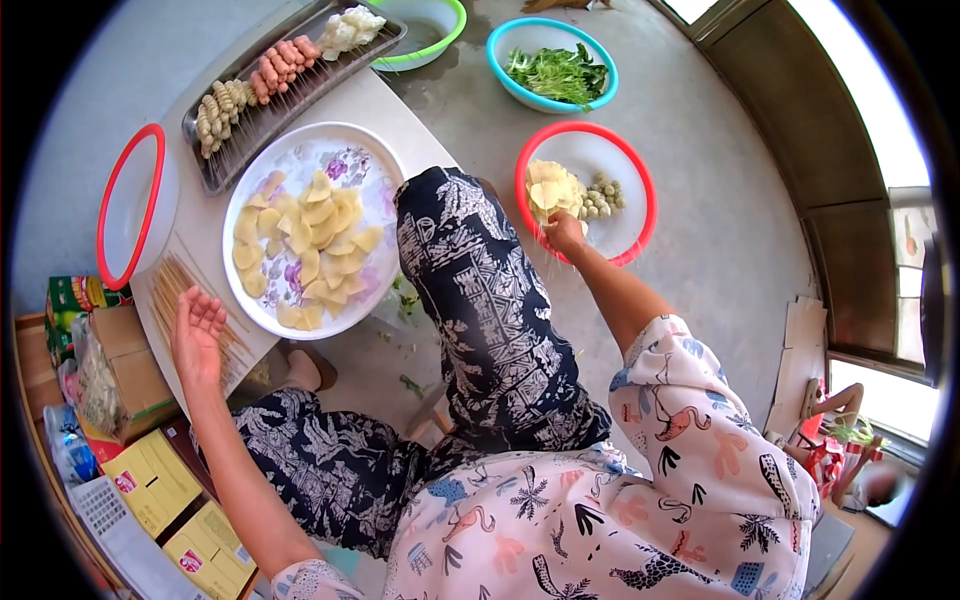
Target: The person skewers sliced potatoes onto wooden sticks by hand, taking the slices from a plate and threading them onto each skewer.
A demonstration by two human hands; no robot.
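Note:
My right hand (565, 233) is closed at the near rim of a red-rimmed bowl (640, 180), gripping thin stick ends beside skewered potato slices (552, 190). Exactly how many sticks it holds is hidden. Skewers with small rolled greenish pieces (604, 196) lie in the same bowl. My left hand (200, 335) is open, palm up with fingers loosely curled, over a bundle of bare bamboo skewers (175, 285) on the white table. Beside it, loose potato slices (310, 235) are heaped on a large floral plate (375, 150).
A metal tray (215, 175) of filled skewers lies at the table's far end. An empty red-rimmed bowl (108, 215) stands left. A blue-rimmed basin (497, 62) of leafy greens and a green-rimmed basin (440, 48) sit beyond. Boxes (150, 480) crowd the lower left. Another person (850, 450) is at right.

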